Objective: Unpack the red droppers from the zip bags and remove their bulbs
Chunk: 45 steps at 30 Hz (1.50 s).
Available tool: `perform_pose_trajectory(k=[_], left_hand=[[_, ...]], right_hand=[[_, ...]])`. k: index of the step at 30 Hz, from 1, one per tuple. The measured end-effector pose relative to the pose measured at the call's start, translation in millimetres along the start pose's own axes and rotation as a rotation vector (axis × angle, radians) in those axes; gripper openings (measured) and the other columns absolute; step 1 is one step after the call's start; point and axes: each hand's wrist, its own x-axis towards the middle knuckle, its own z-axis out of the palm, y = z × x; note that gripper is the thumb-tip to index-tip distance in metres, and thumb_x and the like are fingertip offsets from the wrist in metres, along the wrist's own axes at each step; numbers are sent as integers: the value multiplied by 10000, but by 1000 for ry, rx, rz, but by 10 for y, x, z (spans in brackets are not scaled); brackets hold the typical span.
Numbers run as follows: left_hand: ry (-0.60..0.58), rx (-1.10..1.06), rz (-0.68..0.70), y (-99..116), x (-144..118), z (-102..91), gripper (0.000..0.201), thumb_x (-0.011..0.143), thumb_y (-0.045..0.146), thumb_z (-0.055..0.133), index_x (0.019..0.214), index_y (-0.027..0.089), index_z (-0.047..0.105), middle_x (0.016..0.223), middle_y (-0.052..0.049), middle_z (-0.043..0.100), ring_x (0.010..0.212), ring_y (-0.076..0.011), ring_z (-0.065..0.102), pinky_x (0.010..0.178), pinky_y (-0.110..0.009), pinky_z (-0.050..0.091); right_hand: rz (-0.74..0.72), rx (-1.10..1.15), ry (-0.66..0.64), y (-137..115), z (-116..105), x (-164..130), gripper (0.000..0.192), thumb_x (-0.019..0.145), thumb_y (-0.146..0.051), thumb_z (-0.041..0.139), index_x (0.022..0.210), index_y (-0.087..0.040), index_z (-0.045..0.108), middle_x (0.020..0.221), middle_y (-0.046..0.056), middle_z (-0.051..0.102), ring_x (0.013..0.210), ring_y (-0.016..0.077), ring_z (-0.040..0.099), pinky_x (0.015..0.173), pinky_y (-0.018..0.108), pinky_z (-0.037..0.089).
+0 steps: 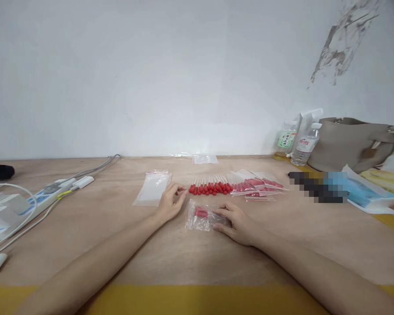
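Note:
My left hand (172, 202) is beside the left end of a row of red-tipped clear sticks (213, 189). Its fingers are curled in toward the thumb, and anything between them is too small to make out. In front of that row, a clear plastic bag (197, 221) with red pieces (201, 211) inside lies flat on the table. The thumb and fingers of my right hand (234, 223) grip the bag's right side. To the left is a stack of flat zip bags (153, 188). Filled zip bags with red contents (259, 186) overlap at the row's right end.
A white power strip (41, 197) with plugs and cables spreads over the left side. On the right are two plastic bottles (305, 146), a grey handbag (344, 142) and a blue packet (369, 192). Another small bag (205, 159) lies by the wall.

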Motion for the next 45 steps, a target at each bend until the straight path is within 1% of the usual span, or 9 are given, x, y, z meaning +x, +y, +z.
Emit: perform_pose_trajectory(k=[3,9,14,22,28,34,39,42,45], left_hand=[[-142,-80,-50,119,-221,-107,98,762,193,511,781,161,602,837,-43,558,767,-146,535,697,-264,446],[-428,-245,-175,354,-346,-132,242,801,311,523,978,203,647,967,-60,591,770,-150,559,631,-235,436],[-501,-162,-100,436,-268,-95,289,776,349,560,1031,224,612,890,-33,573,694,-127,516,577,-211,387],[-480,-108,-59,435,-312,-76,154,793,318,517,828,169,507,717,11,494,614,-103,435,553,-209,350],[-498,-367,-191,355,-329,-51,219,822,324,498,956,155,536,831,-41,603,687,-120,531,613,-233,413],[-385,-460,-329,142,-116,-452,321,732,390,604,947,153,576,899,-70,666,824,-187,613,762,-335,473],[10,-327,-308,-29,118,-877,346,693,425,635,923,168,598,868,-57,685,803,-193,636,816,-374,479],[178,-188,-171,-107,207,-810,312,726,409,608,936,179,619,933,-53,673,854,-186,627,844,-353,474],[117,13,-8,-184,278,-541,235,774,370,560,922,212,651,958,-38,662,890,-181,609,855,-337,460]], right_hand=[[-35,19,-1,1,-6,6,380,794,-383,516,1137,-221,544,994,82,524,892,183,511,800,338,433],[-71,42,-12,-5,-11,21,349,795,-362,520,1113,-225,563,1022,85,526,923,187,508,821,339,424],[-77,72,-32,5,-34,25,368,773,-366,553,1116,-235,565,1028,77,526,921,181,509,827,330,420],[-82,109,-80,-32,-94,20,329,768,-363,562,1070,-235,582,995,63,537,900,174,510,798,309,425],[-78,82,-66,-21,-70,16,320,776,-369,546,1064,-235,581,1006,67,536,909,178,507,800,315,424],[-96,71,-49,-14,-61,14,309,774,-355,553,1053,-227,586,1014,72,540,923,178,509,823,322,421],[-74,78,-57,-13,-61,8,316,773,-350,553,1066,-234,578,1025,68,532,930,175,505,824,318,423],[-67,79,-60,-5,-54,8,323,768,-351,558,1067,-231,576,1036,69,527,938,175,502,832,321,419],[-72,79,-57,1,-50,10,321,771,-350,555,1067,-228,576,1041,72,525,945,179,500,840,328,416]])
